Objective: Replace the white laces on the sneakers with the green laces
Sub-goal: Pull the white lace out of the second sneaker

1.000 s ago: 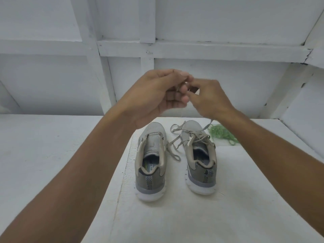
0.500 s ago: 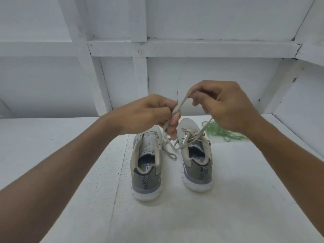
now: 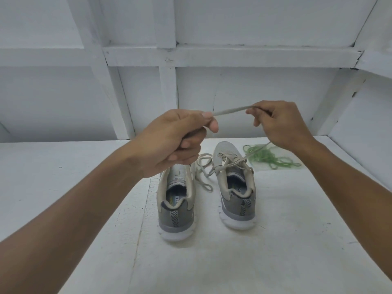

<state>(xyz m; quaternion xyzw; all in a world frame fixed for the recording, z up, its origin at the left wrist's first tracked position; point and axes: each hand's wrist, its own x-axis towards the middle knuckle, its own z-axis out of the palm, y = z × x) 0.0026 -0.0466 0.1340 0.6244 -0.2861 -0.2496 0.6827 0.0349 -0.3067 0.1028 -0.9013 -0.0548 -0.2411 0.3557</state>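
Since half a second ago the hands have pulled apart sideways. The span of lace between them, steep then, now runs taut and almost level. Left hand (image 3: 176, 141) has come up, fingers curled, thumb and forefinger pinching one end of the pale off-white flat shoelace (image 3: 231, 110). Right hand (image 3: 280, 124) pinches it further along. From under that hand the lace drops to the eyelets of the right grey mesh sneaker with white sole (image 3: 235, 187). The left matching grey sneaker (image 3: 176, 200) sits below the left hand, loose lace loops between the shoes. A tangled pile of thin green laces (image 3: 269, 157) lies beyond the right sneaker, untouched, on the white painted tabletop (image 3: 275, 251).
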